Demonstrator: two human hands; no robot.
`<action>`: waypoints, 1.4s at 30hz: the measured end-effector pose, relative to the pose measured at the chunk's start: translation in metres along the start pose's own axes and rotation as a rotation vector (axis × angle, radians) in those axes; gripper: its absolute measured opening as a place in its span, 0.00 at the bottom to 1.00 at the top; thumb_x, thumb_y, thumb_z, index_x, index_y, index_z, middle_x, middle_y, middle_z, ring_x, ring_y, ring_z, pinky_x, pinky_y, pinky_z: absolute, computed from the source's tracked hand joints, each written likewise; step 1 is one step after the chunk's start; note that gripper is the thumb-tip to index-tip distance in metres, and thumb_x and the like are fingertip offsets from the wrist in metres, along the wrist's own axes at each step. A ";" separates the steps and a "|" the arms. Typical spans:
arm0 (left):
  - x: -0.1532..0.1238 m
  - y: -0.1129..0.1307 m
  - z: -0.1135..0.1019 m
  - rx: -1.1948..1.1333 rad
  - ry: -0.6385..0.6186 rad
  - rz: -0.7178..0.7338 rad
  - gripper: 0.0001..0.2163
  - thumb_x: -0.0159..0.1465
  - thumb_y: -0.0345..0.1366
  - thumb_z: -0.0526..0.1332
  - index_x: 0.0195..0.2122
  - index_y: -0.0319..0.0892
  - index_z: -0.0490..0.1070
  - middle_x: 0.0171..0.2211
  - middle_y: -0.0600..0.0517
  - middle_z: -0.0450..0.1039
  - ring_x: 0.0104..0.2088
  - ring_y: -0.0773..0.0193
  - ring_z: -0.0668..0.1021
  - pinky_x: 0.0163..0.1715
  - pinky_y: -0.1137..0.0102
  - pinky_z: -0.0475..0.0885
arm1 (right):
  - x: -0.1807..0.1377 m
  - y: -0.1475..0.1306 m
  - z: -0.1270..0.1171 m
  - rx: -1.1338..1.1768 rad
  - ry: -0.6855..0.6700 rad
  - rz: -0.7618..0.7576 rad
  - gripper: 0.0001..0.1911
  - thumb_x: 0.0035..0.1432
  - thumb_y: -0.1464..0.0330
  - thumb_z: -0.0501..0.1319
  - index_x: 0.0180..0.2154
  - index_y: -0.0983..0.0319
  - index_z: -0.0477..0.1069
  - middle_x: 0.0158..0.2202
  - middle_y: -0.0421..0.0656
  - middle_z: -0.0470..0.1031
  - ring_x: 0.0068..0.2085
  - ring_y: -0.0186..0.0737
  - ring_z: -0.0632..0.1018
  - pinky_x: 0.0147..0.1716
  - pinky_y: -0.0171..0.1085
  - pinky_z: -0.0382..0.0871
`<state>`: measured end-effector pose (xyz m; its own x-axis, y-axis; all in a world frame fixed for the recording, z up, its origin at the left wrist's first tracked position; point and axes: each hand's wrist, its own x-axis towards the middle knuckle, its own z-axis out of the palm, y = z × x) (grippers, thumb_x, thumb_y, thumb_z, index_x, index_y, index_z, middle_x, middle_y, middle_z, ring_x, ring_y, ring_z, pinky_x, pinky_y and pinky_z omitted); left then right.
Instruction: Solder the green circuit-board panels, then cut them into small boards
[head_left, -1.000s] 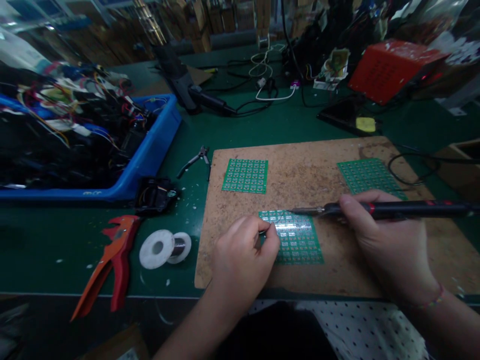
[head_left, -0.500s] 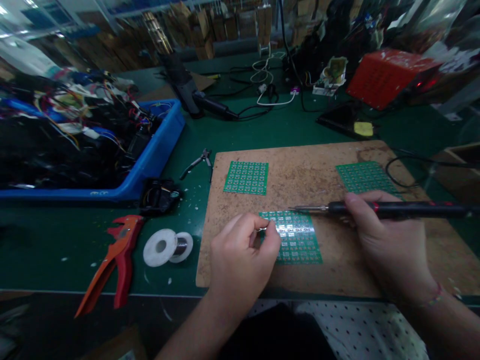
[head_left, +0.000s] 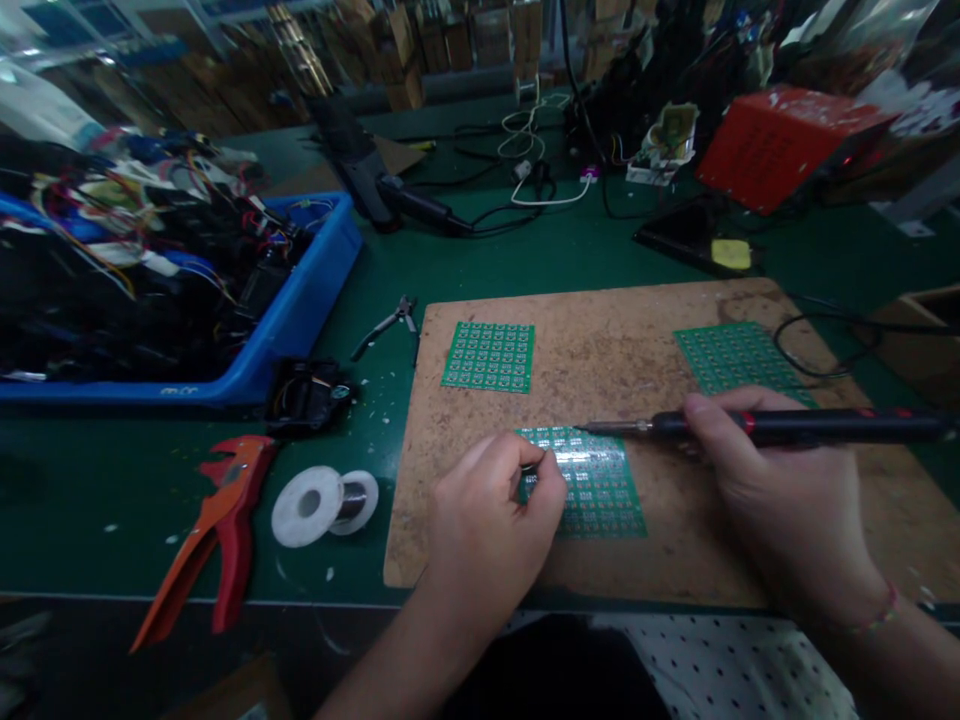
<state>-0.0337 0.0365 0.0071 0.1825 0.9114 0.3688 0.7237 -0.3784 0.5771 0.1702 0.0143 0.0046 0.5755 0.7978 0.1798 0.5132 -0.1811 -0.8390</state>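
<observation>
Lying between left hand (head_left: 487, 515) and right hand (head_left: 787, 500) is the nearest green board (head_left: 600, 490).

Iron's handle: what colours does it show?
The handle is black with red accents, best seen in the head view.

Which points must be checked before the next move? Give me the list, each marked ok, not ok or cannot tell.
1. Right hand gripping the soldering iron by its handle: ok.
2. Iron's tip lined up with the front circuit board's far edge: ok; actual contact: cannot tell.
3. Front circuit board lying on the brown mat: ok.
4. Left hand holding something between thumb and finger: cannot tell; the fingers are pinched together, but they hide whatever might be there.
5. Green tabletop free of debris: not ok; white specks lie near the spool.
6. Yellow sponge damp: cannot tell.
</observation>
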 end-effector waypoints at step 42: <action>-0.001 -0.001 0.005 -0.003 0.038 0.035 0.07 0.59 0.28 0.63 0.24 0.41 0.69 0.22 0.56 0.68 0.22 0.70 0.67 0.25 0.71 0.60 | -0.001 0.000 -0.003 0.043 0.017 0.054 0.14 0.54 0.55 0.65 0.27 0.59 0.72 0.22 0.37 0.71 0.25 0.32 0.71 0.27 0.37 0.63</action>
<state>-0.0312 0.0368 0.0027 0.1822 0.8906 0.4167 0.7155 -0.4108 0.5651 0.1715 0.0117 0.0055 0.6124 0.7777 0.1421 0.4536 -0.1985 -0.8688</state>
